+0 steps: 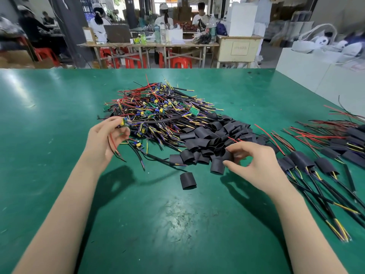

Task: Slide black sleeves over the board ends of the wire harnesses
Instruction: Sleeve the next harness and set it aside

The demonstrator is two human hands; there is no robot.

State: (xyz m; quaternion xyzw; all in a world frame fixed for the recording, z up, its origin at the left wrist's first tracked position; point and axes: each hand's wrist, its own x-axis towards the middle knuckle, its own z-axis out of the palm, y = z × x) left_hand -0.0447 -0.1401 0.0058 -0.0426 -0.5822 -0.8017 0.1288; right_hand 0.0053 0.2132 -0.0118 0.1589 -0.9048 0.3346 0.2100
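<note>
Both forearms stretched forward over green tabletop [158,224]. Right hand [254,163] at near edge of black sleeve pile [213,137], fingers curled, thumb and forefinger pinching one sleeve. Left hand [106,139] raised left of that pile, fingers gripping wire harness [126,123] by its board end. Beyond, tangled harness heap [158,103]. Sleeved harnesses [320,165] right of pile, partly cut off by frame edge.
</note>
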